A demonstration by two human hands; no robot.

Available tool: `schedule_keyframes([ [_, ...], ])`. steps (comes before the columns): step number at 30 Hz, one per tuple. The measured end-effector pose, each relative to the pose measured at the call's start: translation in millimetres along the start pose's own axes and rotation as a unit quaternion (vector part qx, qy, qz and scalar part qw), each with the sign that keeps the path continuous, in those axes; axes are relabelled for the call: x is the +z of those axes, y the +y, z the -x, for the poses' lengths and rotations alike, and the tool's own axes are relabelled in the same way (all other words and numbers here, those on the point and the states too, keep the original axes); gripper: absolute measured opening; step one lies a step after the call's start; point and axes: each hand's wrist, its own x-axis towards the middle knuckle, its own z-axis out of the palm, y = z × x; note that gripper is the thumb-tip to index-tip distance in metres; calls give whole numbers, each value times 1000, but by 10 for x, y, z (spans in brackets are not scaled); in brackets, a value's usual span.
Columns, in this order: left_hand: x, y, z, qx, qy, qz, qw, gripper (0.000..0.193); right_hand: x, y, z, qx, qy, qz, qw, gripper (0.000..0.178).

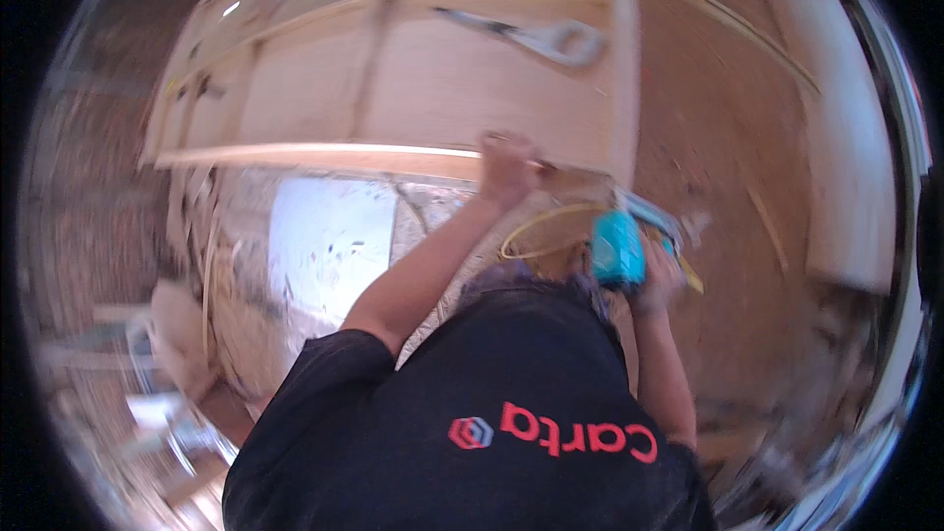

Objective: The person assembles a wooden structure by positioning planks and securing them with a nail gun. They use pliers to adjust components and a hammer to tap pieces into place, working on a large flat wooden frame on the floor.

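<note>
Person (423,354) is at the near side of a long, shallow wooden frame (626,79), with a flat panel (472,88) inside it and crossbars (372,59) dividing it. The left hand (508,169) lies on the near rail (334,156), towards its right end; blur makes it impossible to tell whether it grips the wood or only presses on it. Placed there, it probably serves to steady the frame close to the tool.

The right hand (659,282) is wrapped around the handle of a teal power tool (618,248), apparently a nail gun, just right of the body. Its front end faces the frame's near right corner, and holding it this close likely gives short, firm control; whether it touches the wood is unclear. A yellow hose (536,228) curves between the two arms.

A saw (565,42) rests on the panel at the far right, seemingly laid aside out of both hands' way. A white sheet (329,241) lies near left, beyond the frame's edge.
</note>
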Motion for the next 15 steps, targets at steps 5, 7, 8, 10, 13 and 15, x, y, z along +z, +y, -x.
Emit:
schedule_keyframes([
  [5,-451,173,245,-2,135,-22,991,65,-237,419,343,121,14,-120,985,49],
  [7,-649,82,472,-51,165,-27,985,65,-322,645,568,231,15,-171,958,52],
  [8,-759,-18,623,-74,175,-26,981,65,-381,735,664,234,-23,-87,968,53],
  [10,-982,-311,942,-115,220,-51,967,63,-470,862,759,254,-142,113,950,51],
  [13,-1327,-860,1470,-163,261,-76,949,58,-474,815,752,333,-257,217,881,48],
  [15,-1545,-1249,1767,-168,289,-92,938,54,-378,602,725,392,-297,229,840,50],
])
